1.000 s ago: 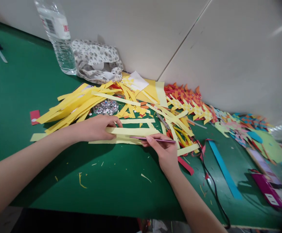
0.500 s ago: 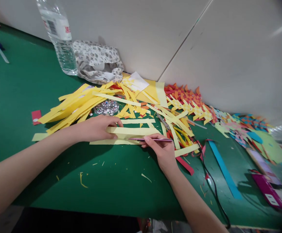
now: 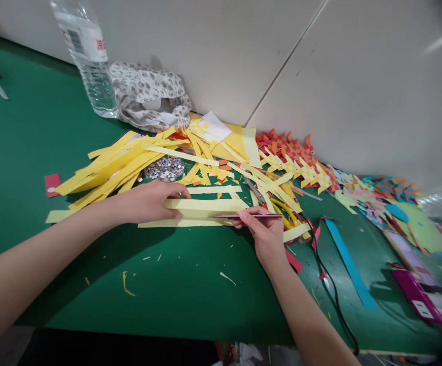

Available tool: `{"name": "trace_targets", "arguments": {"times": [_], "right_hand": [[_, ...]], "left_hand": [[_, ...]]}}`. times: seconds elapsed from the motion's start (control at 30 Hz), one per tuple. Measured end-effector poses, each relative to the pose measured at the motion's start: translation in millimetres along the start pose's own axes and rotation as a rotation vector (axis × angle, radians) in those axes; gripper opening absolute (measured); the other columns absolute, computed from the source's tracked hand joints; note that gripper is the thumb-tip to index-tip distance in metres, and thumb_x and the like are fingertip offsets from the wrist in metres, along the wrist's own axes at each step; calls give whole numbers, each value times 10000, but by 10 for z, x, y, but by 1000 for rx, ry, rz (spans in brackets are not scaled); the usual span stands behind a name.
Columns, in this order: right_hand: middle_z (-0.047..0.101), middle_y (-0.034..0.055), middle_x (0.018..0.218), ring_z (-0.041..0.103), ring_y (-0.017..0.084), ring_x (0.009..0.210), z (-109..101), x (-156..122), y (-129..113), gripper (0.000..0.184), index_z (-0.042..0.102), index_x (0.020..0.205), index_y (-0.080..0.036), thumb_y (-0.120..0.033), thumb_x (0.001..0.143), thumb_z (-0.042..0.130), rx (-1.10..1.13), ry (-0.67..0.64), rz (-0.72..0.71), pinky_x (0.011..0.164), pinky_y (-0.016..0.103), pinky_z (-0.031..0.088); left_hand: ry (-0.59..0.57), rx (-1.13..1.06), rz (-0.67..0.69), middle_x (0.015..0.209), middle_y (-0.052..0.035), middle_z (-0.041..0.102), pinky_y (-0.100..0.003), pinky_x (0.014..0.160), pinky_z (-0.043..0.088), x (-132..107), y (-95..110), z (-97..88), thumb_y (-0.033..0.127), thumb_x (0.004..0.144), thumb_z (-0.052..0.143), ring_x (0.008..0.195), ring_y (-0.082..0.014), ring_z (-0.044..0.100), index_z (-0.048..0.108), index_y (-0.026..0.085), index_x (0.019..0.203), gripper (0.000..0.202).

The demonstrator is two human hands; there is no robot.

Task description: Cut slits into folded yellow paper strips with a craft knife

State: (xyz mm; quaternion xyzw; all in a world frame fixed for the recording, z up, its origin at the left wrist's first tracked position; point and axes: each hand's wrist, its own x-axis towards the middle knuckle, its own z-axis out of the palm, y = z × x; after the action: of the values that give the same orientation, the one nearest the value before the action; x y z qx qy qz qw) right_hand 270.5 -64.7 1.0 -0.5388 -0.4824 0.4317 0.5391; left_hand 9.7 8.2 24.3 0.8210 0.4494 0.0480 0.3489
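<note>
In the head view, the right hand (image 3: 264, 229), fingers pinching a slim purple tool (image 3: 269, 216), has slid rightward, so the tip seems further along the pale-yellow paper (image 3: 206, 206) between both hands; the left hand (image 3: 154, 200) keeps its fingers on the paper, thumb in front.

Green tabletop (image 3: 183, 300): pale-yellow strips (image 3: 194, 222), water bottle (image 3: 91, 68), blue strip (image 3: 350, 265).

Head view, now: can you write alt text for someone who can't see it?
A person's right hand holds a slim purple tool over pale yellow paper, which the left hand touches, at a green table. Beyond the hands lie bright yellow strips; a clear bottle stands at back left.
</note>
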Motion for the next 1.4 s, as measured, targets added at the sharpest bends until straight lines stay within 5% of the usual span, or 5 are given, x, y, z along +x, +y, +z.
{"name": "trace_targets", "arguments": {"times": [0.43, 0.73, 1.4], "right_hand": [[753, 25, 720, 712, 206, 656, 188, -104, -97, 136, 727, 764, -224, -357, 775, 753, -85, -138, 33, 681, 350, 592], [754, 17, 710, 710, 183, 629, 183, -72, -56, 124, 732, 746, -219, -336, 765, 765, -44, -132, 42, 652, 316, 591], [734, 1, 662, 695, 163, 605, 87, -16, 26, 90, 739, 739, -217, -295, 762, 777, -3, -97, -1, 602, 266, 576]], "left_hand": [[14, -15, 36, 1067, -6, 701, -288, 789, 447, 8, -10, -3, 369, 753, 618, 1015, -238, 635, 611, 282, 1075, 334], [-4, 99, 116, 990, -5, 692, -272, 724, 407, -20, -9, -45, 373, 810, 580, 851, -208, 630, 593, 275, 1148, 353], [-15, 151, 100, 980, -3, 693, -275, 695, 394, -26, 14, -35, 367, 819, 560, 834, -210, 623, 586, 275, 1141, 336]]}}
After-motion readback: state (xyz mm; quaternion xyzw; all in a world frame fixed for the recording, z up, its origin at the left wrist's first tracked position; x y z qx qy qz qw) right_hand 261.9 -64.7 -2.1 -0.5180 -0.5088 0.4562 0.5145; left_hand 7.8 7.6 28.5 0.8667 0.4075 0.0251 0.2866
